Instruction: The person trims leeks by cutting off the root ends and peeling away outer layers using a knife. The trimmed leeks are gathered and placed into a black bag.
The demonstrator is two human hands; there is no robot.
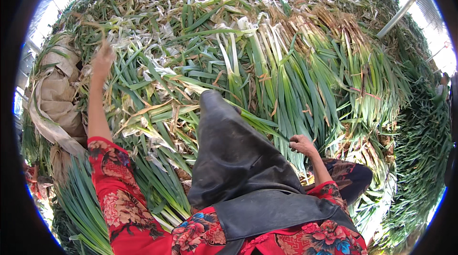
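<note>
My right hand (pixel 302 144) is beside my raised knee, its curled fingers on the leaf tips of a green onion (pixel 257 118). That onion lies slantwise across the knee, which a black apron (pixel 239 151) covers. Far out to the left, my left hand (pixel 103 61) is blurred above discarded leaves (pixel 125 33); a thin brownish strip shows at its fingers, but whether they grip it is unclear. In front of the knee, green onions with bare white stalks (pixel 275 49) lie in a row, roots away from me.
At right lie root-on onions (pixel 357 51) with a red tie (pixel 365 93). A cloth-wrapped bundle (pixel 59 101) stands left, above more green onions (pixel 82 197). Stacked greens (pixel 422 154) rise along the right. A metal pole (pixel 400 9) slants overhead; another person (pixel 443 83) is at the right edge.
</note>
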